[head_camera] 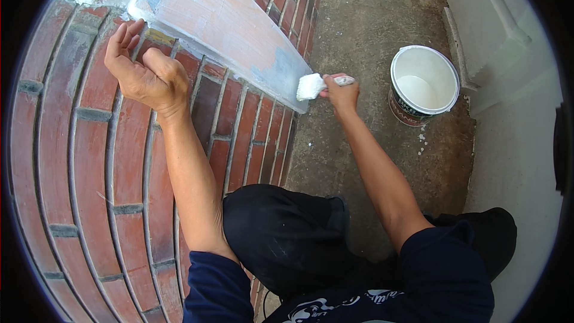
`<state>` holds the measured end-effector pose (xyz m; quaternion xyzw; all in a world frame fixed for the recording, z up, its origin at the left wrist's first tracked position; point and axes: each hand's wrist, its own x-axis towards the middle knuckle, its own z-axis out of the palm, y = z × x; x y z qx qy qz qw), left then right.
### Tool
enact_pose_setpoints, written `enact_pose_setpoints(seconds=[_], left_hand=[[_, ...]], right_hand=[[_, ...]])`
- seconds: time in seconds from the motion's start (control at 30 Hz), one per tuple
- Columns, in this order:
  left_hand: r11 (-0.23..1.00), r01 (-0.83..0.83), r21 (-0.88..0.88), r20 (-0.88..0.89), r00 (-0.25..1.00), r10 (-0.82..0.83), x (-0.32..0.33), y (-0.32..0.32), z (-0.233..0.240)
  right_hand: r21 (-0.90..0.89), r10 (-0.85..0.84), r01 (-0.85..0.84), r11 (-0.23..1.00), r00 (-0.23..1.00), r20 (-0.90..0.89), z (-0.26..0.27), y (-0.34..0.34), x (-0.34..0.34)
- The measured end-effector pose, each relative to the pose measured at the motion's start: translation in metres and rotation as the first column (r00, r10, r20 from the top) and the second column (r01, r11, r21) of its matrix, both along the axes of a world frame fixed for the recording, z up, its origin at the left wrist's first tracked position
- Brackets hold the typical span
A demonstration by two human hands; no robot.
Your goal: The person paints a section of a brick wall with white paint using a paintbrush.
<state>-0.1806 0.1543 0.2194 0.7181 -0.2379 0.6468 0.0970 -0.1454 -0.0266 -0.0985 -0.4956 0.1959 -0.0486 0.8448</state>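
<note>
My right hand point(341, 94) grips the handle of a paintbrush point(310, 87), its bristles loaded with white paint. The bristles meet or nearly meet the lower end of a flat, partly white-painted column point(233, 22) that stands out from the brick wall. My left hand point(150, 76) holds nothing; it is raised before the bricks beside the column, its fingers partly curled. Whether it touches the wall cannot be told. To the right of my right hand, an open plastic bucket point(423, 83) with white paint inside stands on the floor.
The red brick wall point(130, 157) runs along my left side. A pale wall point(506, 152) rises on the right, beyond the bucket. White drips point(420, 140) mark the concrete floor point(363, 22) near the bucket. My bent knees in dark trousers are below my arms.
</note>
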Motion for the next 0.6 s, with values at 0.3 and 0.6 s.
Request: enact_pose_setpoints(seconds=[0.3, 0.6], left_hand=[[0.999, -0.004, 0.049, 0.004, 1.000, 0.004, -0.005, 0.002, 0.006], [0.999, -0.009, 0.031, -0.038, 0.999, 0.010, -0.004, 0.005, 0.002]], right_hand=[[0.343, -0.077, -0.163, 0.925, 0.805, 0.588, 0.196, 0.003, 0.026], [0.198, 0.100, -0.141, 0.970, 0.974, 0.204, 0.008, -0.008, 0.066]])
